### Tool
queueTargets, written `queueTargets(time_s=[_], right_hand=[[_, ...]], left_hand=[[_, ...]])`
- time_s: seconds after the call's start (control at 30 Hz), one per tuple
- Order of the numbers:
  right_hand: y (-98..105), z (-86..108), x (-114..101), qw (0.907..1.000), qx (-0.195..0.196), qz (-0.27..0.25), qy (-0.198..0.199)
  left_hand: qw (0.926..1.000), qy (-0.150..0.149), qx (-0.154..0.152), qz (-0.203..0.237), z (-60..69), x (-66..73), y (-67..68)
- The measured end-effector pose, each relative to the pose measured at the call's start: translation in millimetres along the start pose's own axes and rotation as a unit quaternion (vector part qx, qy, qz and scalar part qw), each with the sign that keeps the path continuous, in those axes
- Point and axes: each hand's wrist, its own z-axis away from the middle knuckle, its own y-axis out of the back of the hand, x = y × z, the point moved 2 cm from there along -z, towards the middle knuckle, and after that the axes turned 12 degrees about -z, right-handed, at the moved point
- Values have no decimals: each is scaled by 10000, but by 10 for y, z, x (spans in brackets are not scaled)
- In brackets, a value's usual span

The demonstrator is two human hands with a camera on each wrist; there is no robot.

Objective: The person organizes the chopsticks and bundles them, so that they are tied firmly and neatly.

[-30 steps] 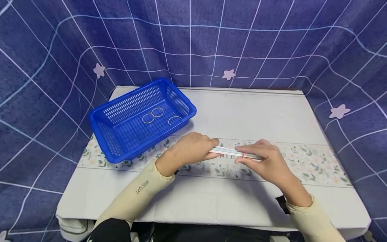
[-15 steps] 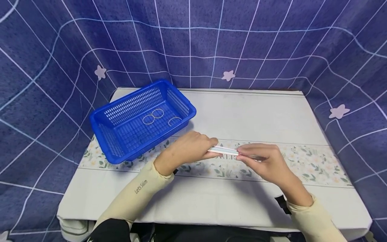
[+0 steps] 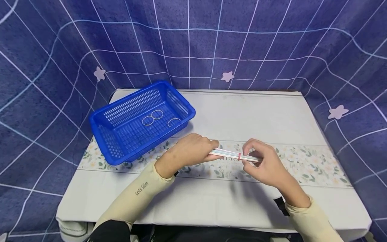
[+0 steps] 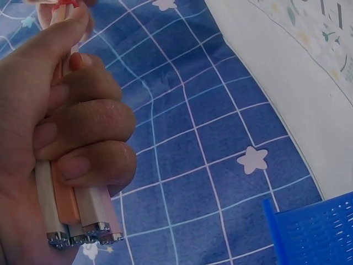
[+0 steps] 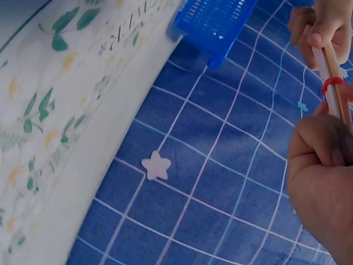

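A bundle of slim coloured chopsticks (image 3: pixel 225 153) is held level above the middle of the table. My left hand (image 3: pixel 193 148) grips its left part with curled fingers. In the left wrist view the square chopstick ends (image 4: pixel 96 212), white, orange and pink with silver tips, stick out below the fist. A red rubber band (image 3: pixel 239 156) goes round the bundle between my hands. Just right of the band, thumb and index finger of my right hand (image 3: pixel 267 164) close about the bundle. The far right tips of the chopsticks are hidden in that hand.
A blue plastic basket (image 3: pixel 133 109) stands at the table's left. Several thin rubber bands lie on its floor, among them a pale yellow band (image 3: pixel 147 116). The white tablecloth (image 3: pixel 242 114) has a flowered strip. A blue curtain (image 3: pixel 187 43) hangs round the back and sides.
My right fingers, pressed flat over the red rubber band half a second ago, have lifted and bent, so the band shows again. The left hand keeps its grip, almost unmoved.
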Motion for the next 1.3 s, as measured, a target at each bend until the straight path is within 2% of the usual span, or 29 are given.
queueTargets(time_s=[0.07, 0.23, 0.3, 0.4, 0.53, 0.7, 0.83, 1.0, 1.17, 1.3], right_hand=[[-5, -12, 4, 9997, 90, -85, 211], [-15, -40, 5, 9939, 345, -175, 1036], [-15, -44, 0, 9908, 375, 70, 1301], [-31, -53, -15, 9862, 217, 670, 1499], [-74, -78, -59, 9714, -71, 1562, 1786], [-94, -75, -90, 9585, -285, 2154, 1847], [-120, -54, -88, 9479, -434, 2557, 1852], [-143, -49, -105, 9301, -332, 3210, 1756], [-187, -63, -149, 9040, -309, 3849, 1837], [-221, -66, -151, 8946, -463, 3997, 1945]], left_hand=[[10000, -1, 5, 55, 3, -10, 2], [10000, -19, 25, 88, -7, -32, 22], [10000, 2, -13, 81, -11, -37, 39], [9999, -34, -116, -18, -14, -26, 58], [9996, -141, -146, -185, -24, 10, 43], [9996, -140, 27, -240, -21, 35, 7], [9999, -33, -69, -154, 26, 50, -19], [9997, 83, 2, -214, 45, 58, -24], [9996, 84, 34, -256, 23, 53, -24], [9996, 103, 11, -262, 13, 49, -30]])
